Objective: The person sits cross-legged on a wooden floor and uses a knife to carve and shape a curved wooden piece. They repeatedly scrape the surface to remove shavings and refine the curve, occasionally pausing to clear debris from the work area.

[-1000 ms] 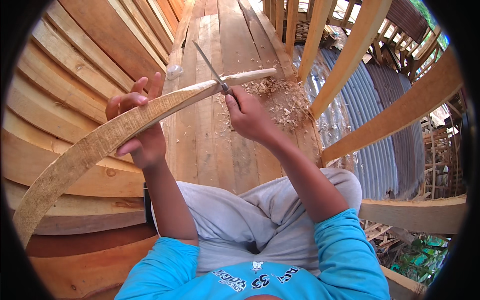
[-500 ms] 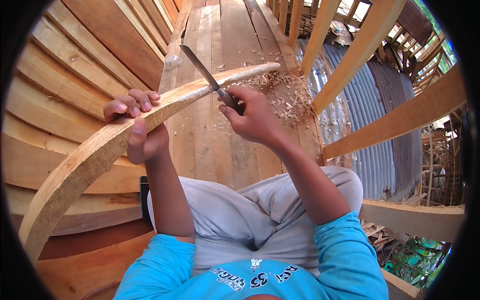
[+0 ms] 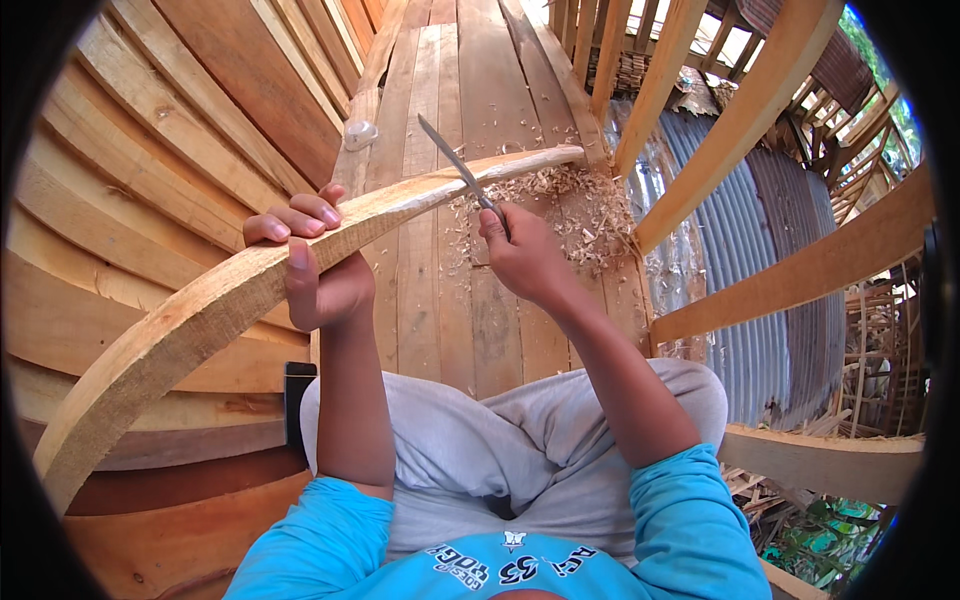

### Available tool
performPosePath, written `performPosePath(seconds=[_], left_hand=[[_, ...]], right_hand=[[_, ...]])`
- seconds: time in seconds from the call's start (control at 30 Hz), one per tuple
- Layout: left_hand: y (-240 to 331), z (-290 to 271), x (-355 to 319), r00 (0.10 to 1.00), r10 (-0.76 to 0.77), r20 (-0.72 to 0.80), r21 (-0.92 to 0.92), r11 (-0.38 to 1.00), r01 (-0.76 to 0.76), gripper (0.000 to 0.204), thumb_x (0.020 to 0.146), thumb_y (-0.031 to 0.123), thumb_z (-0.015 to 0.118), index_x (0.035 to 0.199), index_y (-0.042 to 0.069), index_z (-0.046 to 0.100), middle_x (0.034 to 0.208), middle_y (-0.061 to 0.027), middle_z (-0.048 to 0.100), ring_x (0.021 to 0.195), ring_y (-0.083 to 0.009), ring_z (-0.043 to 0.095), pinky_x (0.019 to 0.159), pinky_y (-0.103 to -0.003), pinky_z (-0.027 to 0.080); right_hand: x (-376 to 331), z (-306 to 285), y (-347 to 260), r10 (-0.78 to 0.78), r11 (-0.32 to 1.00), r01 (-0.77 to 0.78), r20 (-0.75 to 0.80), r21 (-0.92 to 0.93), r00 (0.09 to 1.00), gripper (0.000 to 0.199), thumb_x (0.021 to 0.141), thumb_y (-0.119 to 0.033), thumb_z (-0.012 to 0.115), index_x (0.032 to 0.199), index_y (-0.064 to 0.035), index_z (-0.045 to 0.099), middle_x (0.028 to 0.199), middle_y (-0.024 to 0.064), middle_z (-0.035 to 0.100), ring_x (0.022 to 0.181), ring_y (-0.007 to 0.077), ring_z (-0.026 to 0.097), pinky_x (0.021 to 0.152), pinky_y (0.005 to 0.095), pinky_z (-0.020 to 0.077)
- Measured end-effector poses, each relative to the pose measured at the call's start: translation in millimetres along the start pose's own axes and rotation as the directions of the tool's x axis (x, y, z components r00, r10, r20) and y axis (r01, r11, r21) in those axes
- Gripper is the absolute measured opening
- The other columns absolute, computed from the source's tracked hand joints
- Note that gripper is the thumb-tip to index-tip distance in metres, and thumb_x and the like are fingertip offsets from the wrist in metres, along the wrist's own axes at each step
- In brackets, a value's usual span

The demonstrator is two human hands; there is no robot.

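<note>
A long curved piece of pale wood arcs from the lower left up to a thin tip near the middle top. My left hand grips it around its middle, fingers over the top edge. My right hand holds the handle of a long knife; its blade slants up to the left and crosses the thin end of the curved wood. A heap of pale wood shavings lies on the plank floor just beyond my right hand.
I sit on a floor of wooden planks. Curved hull-like planking rises on the left. Slanted timber beams stand on the right, with corrugated metal sheet below them. A small pale object lies on the planks.
The knife blade has lifted and moved back up along the thin end of the curved wood. My left hand has shifted the wood slightly.
</note>
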State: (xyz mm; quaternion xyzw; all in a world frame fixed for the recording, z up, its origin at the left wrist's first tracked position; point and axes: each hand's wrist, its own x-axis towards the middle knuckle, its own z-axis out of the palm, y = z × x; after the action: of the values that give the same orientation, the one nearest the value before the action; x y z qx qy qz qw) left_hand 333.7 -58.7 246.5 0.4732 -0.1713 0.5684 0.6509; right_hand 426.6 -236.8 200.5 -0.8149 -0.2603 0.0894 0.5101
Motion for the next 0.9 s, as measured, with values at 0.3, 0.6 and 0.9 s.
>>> performPosePath(seconds=[0.3, 0.6, 0.9], left_hand=[[20.4, 19.8, -4.7, 0.995, -0.004, 0.096, -0.002, 1.000, 0.005, 0.023, 0.083, 0.025, 0.064, 0.094, 0.016, 0.047, 0.076, -0.0012, 0.051, 0.070, -0.0163, 0.054, 0.073, -0.037, 0.046], [21.4, 7.5, 0.2, 0.993, -0.024, 0.114, -0.063, 0.997, 0.032, 0.022, 0.077, 0.023, 0.061, 0.092, 0.016, 0.046, 0.075, -0.0008, 0.050, 0.070, -0.0157, 0.052, 0.075, -0.035, 0.043], [19.5, 4.2, 2.3, 0.996, -0.036, 0.077, -0.097, 0.994, 0.044, 0.030, 0.074, 0.021, 0.066, 0.093, 0.016, 0.043, 0.074, -0.0015, 0.049, 0.069, -0.0167, 0.053, 0.075, -0.036, 0.044]], right_hand=[[-11.8, -6.3, -30.8, -0.161, 0.984, 0.163, 0.035, -0.077, 0.986, 0.041, 0.101, -0.031, 0.049, 0.078, 0.0013, 0.059, 0.065, 0.0246, 0.059, 0.063, 0.0438, 0.059, 0.059, 0.0514, 0.0426], [-23.6, 7.1, -36.2, -0.285, 0.948, 0.288, 0.035, -0.135, 0.958, 0.044, 0.101, -0.033, 0.050, 0.076, 0.0014, 0.062, 0.065, 0.0250, 0.060, 0.061, 0.0448, 0.059, 0.058, 0.0526, 0.0449], [-15.4, 7.0, -31.9, -0.177, 0.977, 0.176, -0.001, -0.121, 0.984, 0.044, 0.101, -0.030, 0.048, 0.074, 0.0006, 0.062, 0.064, 0.0247, 0.059, 0.061, 0.0439, 0.059, 0.057, 0.0527, 0.0444]])
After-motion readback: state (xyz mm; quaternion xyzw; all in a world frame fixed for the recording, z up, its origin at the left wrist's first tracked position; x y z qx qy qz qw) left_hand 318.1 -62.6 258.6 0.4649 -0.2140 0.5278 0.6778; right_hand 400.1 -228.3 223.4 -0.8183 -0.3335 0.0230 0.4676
